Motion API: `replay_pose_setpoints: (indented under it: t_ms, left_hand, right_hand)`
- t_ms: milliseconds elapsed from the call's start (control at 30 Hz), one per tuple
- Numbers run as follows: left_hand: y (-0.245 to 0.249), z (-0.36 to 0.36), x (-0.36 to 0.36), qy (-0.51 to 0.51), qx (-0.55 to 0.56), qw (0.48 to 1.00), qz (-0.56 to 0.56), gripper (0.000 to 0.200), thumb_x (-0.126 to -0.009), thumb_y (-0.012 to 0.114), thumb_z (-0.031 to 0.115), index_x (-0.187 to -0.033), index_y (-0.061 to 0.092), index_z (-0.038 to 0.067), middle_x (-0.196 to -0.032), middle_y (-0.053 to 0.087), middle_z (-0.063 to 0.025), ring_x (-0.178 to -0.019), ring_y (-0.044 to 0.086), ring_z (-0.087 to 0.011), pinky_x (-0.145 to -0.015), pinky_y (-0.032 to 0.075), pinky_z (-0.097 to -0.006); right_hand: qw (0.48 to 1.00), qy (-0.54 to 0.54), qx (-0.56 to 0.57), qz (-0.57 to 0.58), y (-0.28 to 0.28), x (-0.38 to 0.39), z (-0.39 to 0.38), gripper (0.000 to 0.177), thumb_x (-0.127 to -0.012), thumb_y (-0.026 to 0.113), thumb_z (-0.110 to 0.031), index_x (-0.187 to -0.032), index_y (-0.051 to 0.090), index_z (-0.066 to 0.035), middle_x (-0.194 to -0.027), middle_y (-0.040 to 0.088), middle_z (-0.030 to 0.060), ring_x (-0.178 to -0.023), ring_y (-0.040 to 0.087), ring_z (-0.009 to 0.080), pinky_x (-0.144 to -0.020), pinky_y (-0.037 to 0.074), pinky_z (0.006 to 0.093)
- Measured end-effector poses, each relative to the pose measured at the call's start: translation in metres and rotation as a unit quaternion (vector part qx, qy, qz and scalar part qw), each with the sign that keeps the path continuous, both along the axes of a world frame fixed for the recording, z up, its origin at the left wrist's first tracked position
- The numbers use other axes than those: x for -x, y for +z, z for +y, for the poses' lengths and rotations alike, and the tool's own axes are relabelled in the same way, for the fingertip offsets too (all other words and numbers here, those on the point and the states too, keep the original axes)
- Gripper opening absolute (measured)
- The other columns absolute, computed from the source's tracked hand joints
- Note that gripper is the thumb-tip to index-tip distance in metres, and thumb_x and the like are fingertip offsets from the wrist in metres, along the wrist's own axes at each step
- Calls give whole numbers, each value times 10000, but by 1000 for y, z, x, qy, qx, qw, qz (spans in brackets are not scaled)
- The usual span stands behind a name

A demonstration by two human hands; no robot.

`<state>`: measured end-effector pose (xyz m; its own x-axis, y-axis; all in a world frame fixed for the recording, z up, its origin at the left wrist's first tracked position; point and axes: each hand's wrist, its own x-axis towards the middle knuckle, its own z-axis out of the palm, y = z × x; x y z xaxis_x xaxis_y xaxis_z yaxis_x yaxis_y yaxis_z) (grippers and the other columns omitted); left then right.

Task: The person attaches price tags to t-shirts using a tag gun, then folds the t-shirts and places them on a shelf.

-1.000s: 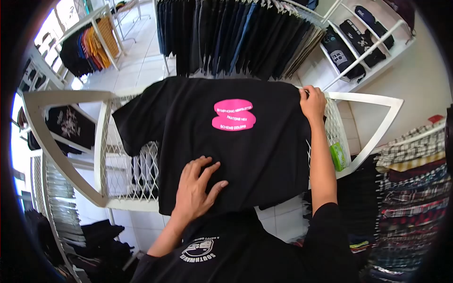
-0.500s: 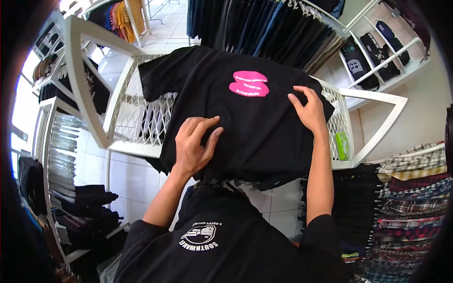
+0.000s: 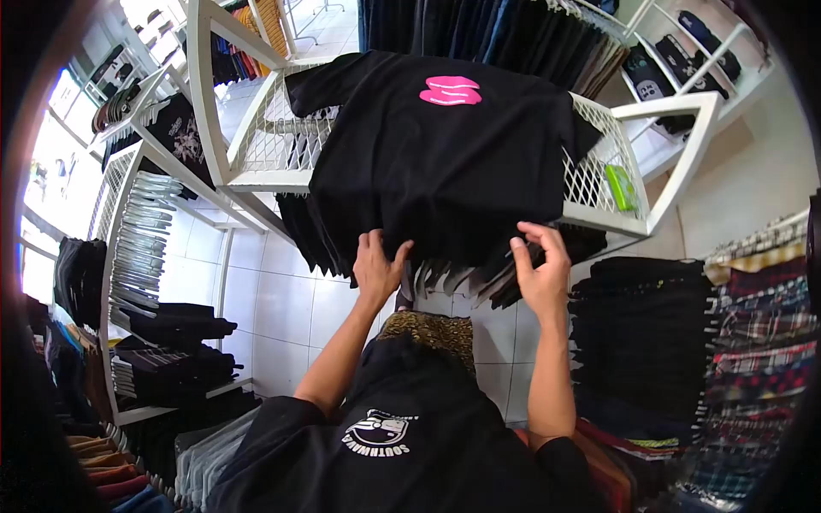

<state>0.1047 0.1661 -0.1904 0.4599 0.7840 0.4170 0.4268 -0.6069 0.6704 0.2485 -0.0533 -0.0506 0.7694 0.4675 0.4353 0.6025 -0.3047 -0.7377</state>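
Note:
A black T-shirt (image 3: 445,162) with a pink print (image 3: 451,91) lies spread over the white mesh top of a rack (image 3: 265,181), its lower part hanging over the near edge. My left hand (image 3: 378,267) is at the shirt's lower left, fingers apart, thumb near the cloth. At the lower right is my right hand (image 3: 541,267), fingers spread and thumb raised beside the hem. Neither hand visibly grips the cloth.
A bright green packet (image 3: 619,188) sits on the mesh at the right. Hangers with dark clothes hang beneath the rack. Folded dark garments (image 3: 175,323) are stacked on the left, plaid clothes (image 3: 761,342) hang at right, and jeans (image 3: 445,30) hang behind.
Both hands have moved from the shirt's middle and upper right down to its lower edge. The shirt now lies flatter, with its hem hanging nearer to me. The view has shifted.

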Motion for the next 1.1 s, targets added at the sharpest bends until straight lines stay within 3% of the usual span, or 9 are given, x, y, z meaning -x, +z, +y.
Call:
replay_pose_setpoints:
  t_ms: [233, 300, 467, 567, 800, 900, 967, 1033, 1100]
  left_hand:
    - [54, -21, 17, -115, -25, 993, 12, 328, -1007, 597, 264, -842, 547, -15, -793, 590, -190, -795, 598, -402, -664, 458, -502]
    - [94, -32, 27, -143, 196, 970, 10, 373, -1043, 552, 277, -830, 531, -29, -740, 599, -201, -677, 549, -400, -635, 439, -460]
    - [133, -35, 37, -196, 312, 913, -172, 390, -1081, 531, 301, -839, 542, -5, -717, 453, 75, -711, 390, -20, -567, 338, -260]
    - [156, -39, 36, -195, 415, 849, -264, 374, -1097, 505, 309, -881, 605, 20, -772, 504, 100, -692, 397, -6, -586, 348, -216]
    - [162, -28, 29, -205, 404, 852, -261, 397, -1104, 486, 320, -875, 614, 22, -784, 506, 106, -720, 410, 15, -608, 353, -191]
    - [158, -21, 27, -222, 388, 844, -298, 312, -1082, 545, 304, -967, 590, 17, -792, 507, 100, -720, 417, 14, -612, 348, -178]
    - [156, -24, 31, -273, 364, 854, -252, 400, -960, 740, 296, -1185, 550, 26, -960, 601, 12, -856, 557, -69, -734, 440, -211]
    - [159, -32, 31, -313, 95, 936, -132, 984, -655, 945, 221, -1474, 418, 84, -1389, 528, -189, -1349, 493, -341, -1082, 427, -406]
    - [142, -37, 12, -154, -76, 982, -76, 764, -694, 814, 24, -1401, 529, 76, -1377, 549, -164, -1263, 560, -334, -1030, 475, -425]
  right_hand:
    - [997, 64, 46, -24, -42, 59, -6, 441, -787, 820, -120, -1203, 678, -95, -1164, 642, 93, -1052, 631, 305, -920, 486, 410]
    - [987, 99, 115, -59, -39, 80, 1, 629, -703, 876, -167, -1281, 633, -129, -1234, 595, 80, -1133, 589, 301, -965, 444, 423]
    - [979, 93, 117, -141, -75, 84, 15, 484, -732, 841, -140, -1186, 679, -98, -1258, 591, 104, -1133, 592, 321, -952, 462, 436]
    - [988, 125, 39, -79, -40, 85, 12, 411, -726, 840, -136, -1109, 704, -76, -1233, 613, 109, -1108, 620, 329, -947, 489, 422]
    - [989, 142, 3, -28, -17, 92, 16, 282, -817, 773, -91, -1084, 712, -25, -1084, 697, 111, -1034, 666, 336, -887, 529, 395]
    - [986, 152, -61, -27, -18, 78, 9, 186, -906, 698, -46, -1084, 684, 6, -896, 717, 93, -846, 686, 251, -742, 526, 324]
    - [964, 125, -111, 206, -17, 74, 3, 125, -984, 655, -107, -1053, 653, -3, -803, 629, 21, -734, 569, 119, -678, 467, 271]
    - [944, 139, -178, 242, 6, 70, 2, 171, -1080, 534, -192, -1032, 578, -34, -759, 440, -83, -690, 362, 18, -606, 320, 208]
    - [961, 91, -207, 156, 22, 65, 13, 219, -1098, 499, -228, -1010, 572, -41, -781, 433, -82, -718, 352, 8, -620, 299, 191]
